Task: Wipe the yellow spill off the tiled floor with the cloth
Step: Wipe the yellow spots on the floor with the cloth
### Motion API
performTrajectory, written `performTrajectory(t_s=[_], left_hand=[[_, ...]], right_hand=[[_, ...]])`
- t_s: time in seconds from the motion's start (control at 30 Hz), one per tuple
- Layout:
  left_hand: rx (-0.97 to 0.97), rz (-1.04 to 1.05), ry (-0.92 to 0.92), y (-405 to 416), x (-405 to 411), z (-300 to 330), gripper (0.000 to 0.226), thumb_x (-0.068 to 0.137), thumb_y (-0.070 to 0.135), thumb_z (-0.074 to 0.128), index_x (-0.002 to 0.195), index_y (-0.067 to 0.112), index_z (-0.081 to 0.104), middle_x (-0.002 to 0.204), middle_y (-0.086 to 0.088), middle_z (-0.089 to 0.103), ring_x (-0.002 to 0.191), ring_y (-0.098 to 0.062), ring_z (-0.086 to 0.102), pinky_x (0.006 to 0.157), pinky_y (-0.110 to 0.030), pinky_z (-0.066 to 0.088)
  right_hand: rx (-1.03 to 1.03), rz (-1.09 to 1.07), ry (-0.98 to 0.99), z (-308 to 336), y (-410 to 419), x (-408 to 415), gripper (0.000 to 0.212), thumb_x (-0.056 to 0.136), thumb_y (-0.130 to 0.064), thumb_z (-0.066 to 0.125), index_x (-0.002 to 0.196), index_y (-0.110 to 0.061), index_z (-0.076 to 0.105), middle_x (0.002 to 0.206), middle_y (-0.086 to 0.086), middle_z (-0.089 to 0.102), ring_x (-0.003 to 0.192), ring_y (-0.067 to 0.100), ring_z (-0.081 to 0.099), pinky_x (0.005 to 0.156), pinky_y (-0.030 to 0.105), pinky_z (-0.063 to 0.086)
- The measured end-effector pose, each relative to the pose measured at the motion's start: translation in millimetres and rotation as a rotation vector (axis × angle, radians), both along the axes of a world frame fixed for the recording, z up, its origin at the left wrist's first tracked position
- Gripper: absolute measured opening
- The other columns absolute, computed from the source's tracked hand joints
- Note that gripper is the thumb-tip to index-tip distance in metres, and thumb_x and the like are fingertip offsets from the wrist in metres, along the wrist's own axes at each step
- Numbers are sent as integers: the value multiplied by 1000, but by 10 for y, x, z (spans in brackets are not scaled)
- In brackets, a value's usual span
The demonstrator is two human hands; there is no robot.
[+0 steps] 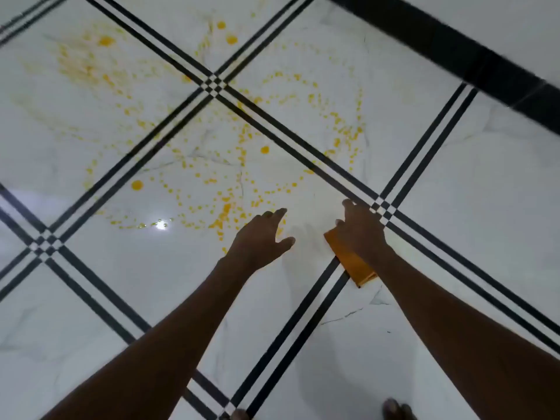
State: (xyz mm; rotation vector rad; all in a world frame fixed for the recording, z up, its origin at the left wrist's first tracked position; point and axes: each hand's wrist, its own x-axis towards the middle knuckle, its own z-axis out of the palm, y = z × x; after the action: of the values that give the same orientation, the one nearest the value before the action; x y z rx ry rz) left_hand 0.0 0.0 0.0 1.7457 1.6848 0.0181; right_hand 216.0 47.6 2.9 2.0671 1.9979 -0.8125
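Yellow spill (224,177) lies scattered in drops and smears over several white marble tiles, from the far left to the middle of the floor (121,283). An orange cloth (353,265) lies flat on the floor just right of the spill's near edge. My right hand (360,230) presses down on the cloth's far end, fingers spread over it. My left hand (262,234) hovers beside it to the left, fingers apart and holding nothing, above the nearest yellow drops.
Double black lines (303,137) cross the white tiles in a diagonal grid. A wide black band (454,53) runs along the far right. My toes (394,409) show at the bottom edge. A light glare (161,224) reflects off the tile.
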Motion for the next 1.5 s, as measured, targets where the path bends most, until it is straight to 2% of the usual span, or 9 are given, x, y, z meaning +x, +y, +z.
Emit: performTrajectory(t_s=[0.27, 0.37, 0.77, 1.0, 1.07, 1.2, 1.3, 1.4, 1.5], left_hand=[[77, -199, 3, 237, 190, -630, 66, 94, 44, 61, 152, 25, 36, 133, -1, 59, 115, -22, 61, 95, -40, 51], [81, -263, 2, 381, 175, -718, 58, 93, 41, 62, 146, 24, 44, 129, -1, 61, 113, -21, 62, 94, -39, 51], [-51, -285, -205, 851, 442, -615, 51, 85, 27, 79, 131, 15, 63, 124, -5, 67, 105, -18, 66, 87, -29, 53], [-67, -352, -274, 766, 405, -419, 59, 79, 34, 84, 131, 15, 63, 144, -4, 56, 148, -22, 29, 114, -30, 25], [56, -348, -249, 841, 275, -233, 54, 76, 44, 82, 116, 10, 69, 126, -8, 67, 133, -23, 50, 106, -31, 36], [241, -252, -263, 994, -83, 112, 29, 73, 30, 83, 92, 12, 70, 69, 14, 59, 68, -12, 59, 68, -30, 49], [421, -171, -199, 903, -257, 240, 17, 78, 18, 78, 95, 20, 77, 72, 11, 69, 73, -12, 65, 73, -35, 54], [557, -140, -115, 650, -346, -8, 20, 88, 25, 70, 105, 27, 79, 98, 6, 79, 87, -20, 74, 78, -35, 57], [330, -282, 59, 324, -451, -346, 33, 90, 26, 53, 114, 28, 76, 110, -2, 77, 99, -31, 70, 84, -40, 56]], right_hand=[[244, -301, 97, -808, -313, 378, 4, 91, -8, 62, 90, -6, 64, 82, 4, 61, 81, 23, 60, 69, 34, 45], [289, -291, 130, -952, -337, 474, 17, 83, -7, 72, 73, -15, 60, 69, 3, 60, 74, 28, 61, 62, 33, 47], [93, -263, 364, -693, -126, 432, 16, 87, -13, 78, 84, -19, 64, 85, 3, 67, 88, 22, 65, 68, 20, 44], [30, -242, 633, -18, 80, 235, 24, 89, -9, 77, 104, -23, 65, 101, 4, 68, 98, 26, 67, 84, 44, 59], [68, -189, 683, 187, 216, 152, 36, 90, -6, 75, 118, -26, 64, 99, 4, 66, 96, 25, 68, 79, 41, 58], [247, -18, 586, 478, 413, 10, 31, 88, -1, 73, 108, -25, 74, 95, 0, 71, 90, 21, 67, 77, 24, 54], [372, 41, 493, 566, 345, -135, 28, 85, 4, 68, 90, -22, 74, 89, -7, 70, 87, 16, 65, 69, 1, 40], [384, 108, 409, 329, 94, -271, 28, 78, 5, 65, 90, -20, 70, 85, -6, 66, 81, 22, 63, 74, 24, 48], [45, 217, 240, -194, -244, -359, 27, 81, -1, 62, 97, -23, 65, 87, -1, 64, 80, 26, 62, 71, 31, 47]])
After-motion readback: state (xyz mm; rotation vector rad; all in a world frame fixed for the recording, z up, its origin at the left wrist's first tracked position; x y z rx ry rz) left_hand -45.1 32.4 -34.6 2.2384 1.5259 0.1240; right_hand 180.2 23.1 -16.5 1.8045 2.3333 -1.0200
